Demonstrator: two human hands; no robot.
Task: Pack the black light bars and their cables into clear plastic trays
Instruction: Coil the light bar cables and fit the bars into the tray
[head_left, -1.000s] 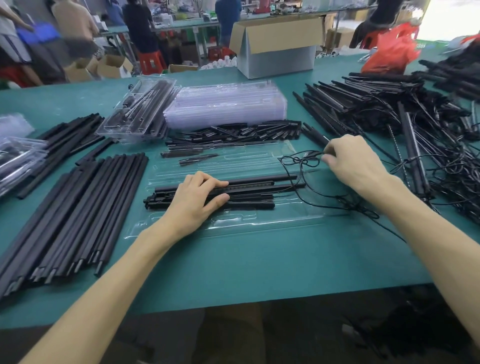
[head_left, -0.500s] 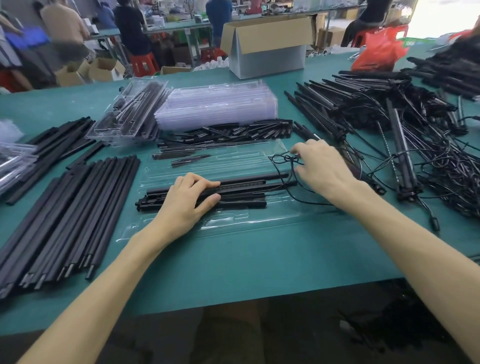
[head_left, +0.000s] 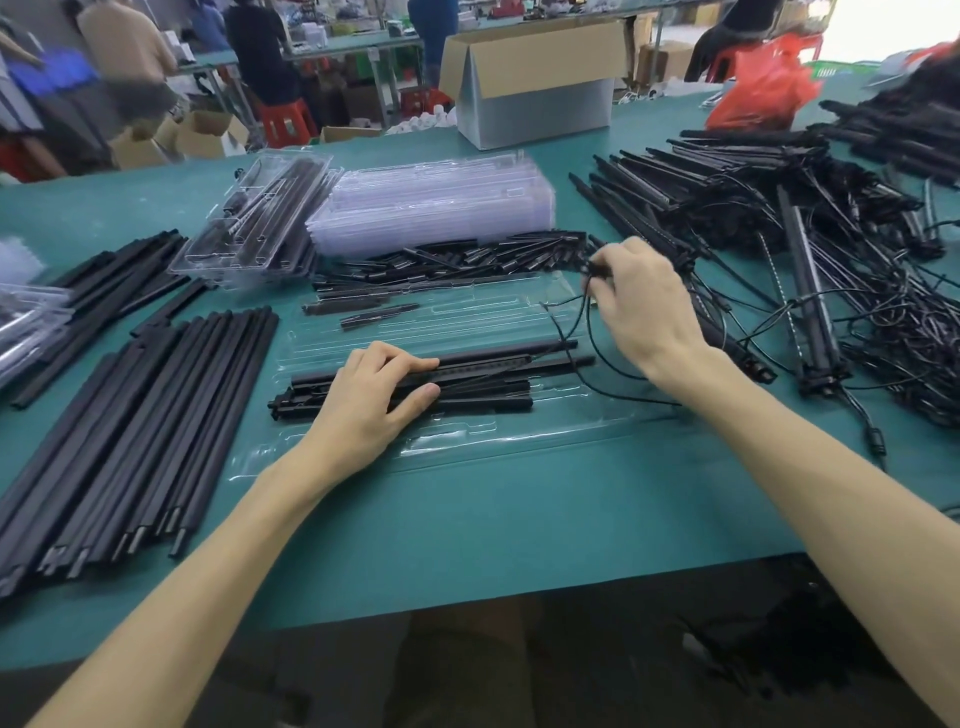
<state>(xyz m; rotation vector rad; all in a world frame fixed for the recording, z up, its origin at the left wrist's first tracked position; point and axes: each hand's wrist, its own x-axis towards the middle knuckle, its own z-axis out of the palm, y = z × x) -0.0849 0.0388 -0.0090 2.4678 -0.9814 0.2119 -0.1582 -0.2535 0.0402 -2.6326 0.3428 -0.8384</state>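
Note:
A clear plastic tray (head_left: 467, 439) lies open on the green table in front of me. Several black light bars (head_left: 483, 376) lie in its middle channel. My left hand (head_left: 363, 400) grips the bars near their left end, fingers curled over the top, thumb underneath. My right hand (head_left: 641, 306) is raised above the tray's right end and pinches a thin black cable (head_left: 589, 332) that loops down to the bars. Its fingertips are partly hidden behind the cable bundle.
Long black bars (head_left: 130, 447) lie stacked at the left. A stack of clear trays (head_left: 431, 208) and a filled tray (head_left: 260, 223) sit behind, with small black pieces (head_left: 457, 260) between. A tangled heap of bars and cables (head_left: 831, 270) fills the right. A cardboard box (head_left: 535, 78) stands far back.
My right hand has lifted the cable up from the tray's right end, drawing its loops taut. My left hand has stayed on the bars.

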